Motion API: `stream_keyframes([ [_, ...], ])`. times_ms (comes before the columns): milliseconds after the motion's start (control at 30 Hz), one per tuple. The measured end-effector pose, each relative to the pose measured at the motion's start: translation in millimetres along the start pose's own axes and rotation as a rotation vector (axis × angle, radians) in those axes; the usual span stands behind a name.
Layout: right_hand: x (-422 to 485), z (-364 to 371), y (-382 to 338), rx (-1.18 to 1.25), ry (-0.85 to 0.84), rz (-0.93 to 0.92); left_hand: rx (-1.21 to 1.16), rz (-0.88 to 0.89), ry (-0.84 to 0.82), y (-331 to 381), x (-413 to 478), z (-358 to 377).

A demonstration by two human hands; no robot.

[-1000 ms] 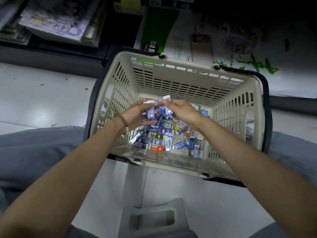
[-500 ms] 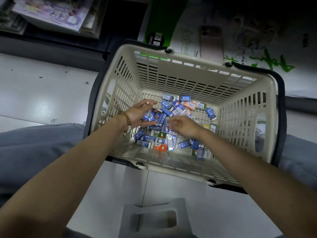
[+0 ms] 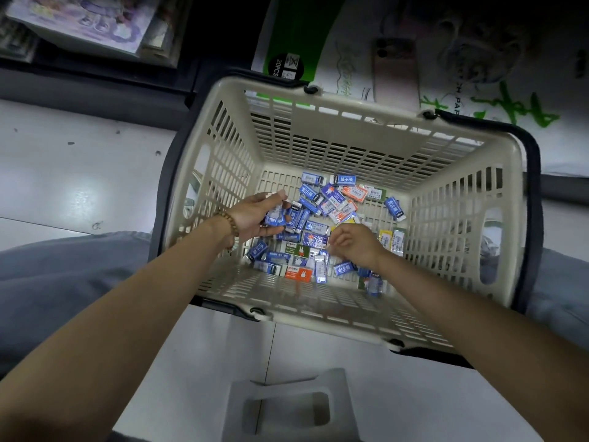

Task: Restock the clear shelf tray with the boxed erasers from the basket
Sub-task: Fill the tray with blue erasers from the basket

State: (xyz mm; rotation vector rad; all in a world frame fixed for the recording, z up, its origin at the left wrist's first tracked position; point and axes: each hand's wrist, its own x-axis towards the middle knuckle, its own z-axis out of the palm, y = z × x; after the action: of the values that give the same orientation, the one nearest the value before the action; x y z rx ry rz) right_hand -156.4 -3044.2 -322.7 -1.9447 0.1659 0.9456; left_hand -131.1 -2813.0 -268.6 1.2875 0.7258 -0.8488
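A beige slatted shopping basket with dark handles stands on the floor between my knees. Its bottom is strewn with several small boxed erasers, mostly blue and white, a few orange or green. My left hand, with a bead bracelet on the wrist, is inside the basket at the left and grips a bunch of blue eraser boxes. My right hand hovers low over the pile with its fingers curled downward; whether it holds a box is hidden. The clear shelf tray is not in view.
A grey plastic stool with a handle slot sits at the bottom centre. Behind the basket lie a white and green printed bag and a phone. Stacked books or packs fill a dark low shelf at the upper left. The floor is white tile.
My right hand left the bunch held by my left hand and dropped to the pile at the basket's middle. My left hand lowered slightly, still holding boxes. The view moved closer.
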Motion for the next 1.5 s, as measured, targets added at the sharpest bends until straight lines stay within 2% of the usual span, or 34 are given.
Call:
stream_keyframes([
  [133,-3.0,11.8,8.5,-0.223,-0.192,0.037,0.008,-0.035,0.052,-1.7,-0.4,-0.1],
  [267,-10.0,32.4,14.0,-0.199,-0.119,-0.003,0.031,-0.051,0.058,-3.6,-3.6,-1.3],
  [400,-10.9,22.1,-0.9,-0.167,-0.174,-0.014,0.077,-0.042,0.061,-3.5,0.1,-2.7],
  [467,-9.2,11.5,-22.7,-0.058,-0.088,-0.047,0.088,-0.015,0.056,-2.9,1.4,-1.9],
  [533,-3.2,-3.1,-52.1,0.204,0.024,-0.081,0.027,0.012,0.031,-2.0,3.9,-1.4],
  [633,4.2,-14.6,-90.3,0.527,0.049,-0.119,-0.058,0.037,-0.055,2.3,3.6,3.6],
  [733,11.6,-2.8,-103.2,0.553,0.055,-0.163,-0.054,0.059,-0.13,7.7,4.6,7.0],
  [800,18.7,1.8,-99.7,0.58,0.081,-0.137,-0.057,0.048,-0.118,8.2,7.8,2.1],
  [867,27.8,-0.4,-86.5,0.498,0.139,-0.083,-0.087,0.022,-0.056,6.3,13.6,-5.9],
  [967,40.7,1.6,-52.3,0.092,0.133,0.035,-0.113,0.018,0.063,2.6,21.2,-14.2],
  [1067,50.7,20.6,-34.8,-0.145,0.117,0.097,-0.147,0.011,0.09,1.0,23.7,-13.4],
  [1133,57.3,34.3,-34.3,-0.313,0.177,0.112,-0.148,0.013,0.096,3.1,22.2,-10.3],
  [1167,59.4,39.4,-34.6,-0.316,0.226,0.116,-0.152,0.017,0.096,4.4,20.8,-8.8],
  [1233,61.8,44.5,-34.7,-0.175,0.304,0.136,-0.18,0.022,0.1,6.1,19.5,-6.0],
  [1367,55.8,36.5,-38.9,0.023,0.293,0.129,-0.215,0.025,0.089,10.5,12.7,-3.7],
  [1500,27.0,-4.9,-70.3,0.286,0.309,0.001,-0.269,0.068,0.016,21.9,-3.4,0.0],
])
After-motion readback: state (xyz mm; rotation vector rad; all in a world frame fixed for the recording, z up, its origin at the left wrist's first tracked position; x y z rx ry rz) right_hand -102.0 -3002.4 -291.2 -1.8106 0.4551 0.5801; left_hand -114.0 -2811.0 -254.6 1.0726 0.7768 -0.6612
